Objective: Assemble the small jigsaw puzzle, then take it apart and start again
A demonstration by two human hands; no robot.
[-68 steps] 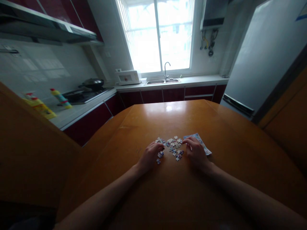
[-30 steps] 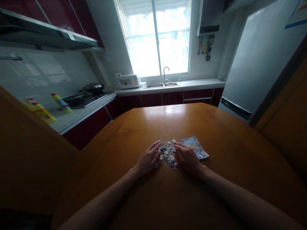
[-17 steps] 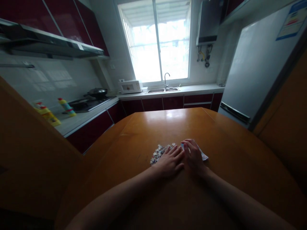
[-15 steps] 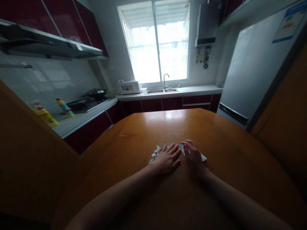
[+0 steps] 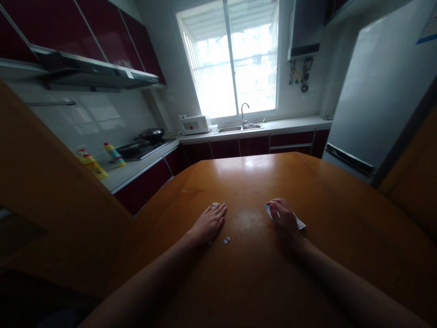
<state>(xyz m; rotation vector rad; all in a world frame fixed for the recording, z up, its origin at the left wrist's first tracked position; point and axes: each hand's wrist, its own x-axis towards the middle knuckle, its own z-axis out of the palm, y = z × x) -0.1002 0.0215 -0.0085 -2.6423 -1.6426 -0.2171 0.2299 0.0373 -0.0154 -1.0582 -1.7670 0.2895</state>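
Observation:
My left hand (image 5: 209, 222) lies flat on the wooden table (image 5: 252, 273), fingers stretched out, covering jigsaw puzzle pieces (image 5: 215, 205); a few whitish ones show past its fingertips, the rest are hidden. Just right of its wrist, loose puzzle pieces (image 5: 226, 240) lie on the wood. Over to the right, my right hand (image 5: 284, 223) has its fingers curled over a flat, whitish-blue piece of paper (image 5: 301, 223). The paper's edges stick out on both sides of that hand, and its middle is hidden.
Behind the table runs a counter with a sink (image 5: 229, 130) and a microwave (image 5: 194, 125). A stove with a wok (image 5: 152, 135) and yellow bottles (image 5: 114, 155) stand at left. The fridge (image 5: 375, 95) is at right.
My left hand has slid left, away from the right hand, with puzzle pieces under it; some are left behind on the table. My right hand stays on the paper. The view has shifted slightly.

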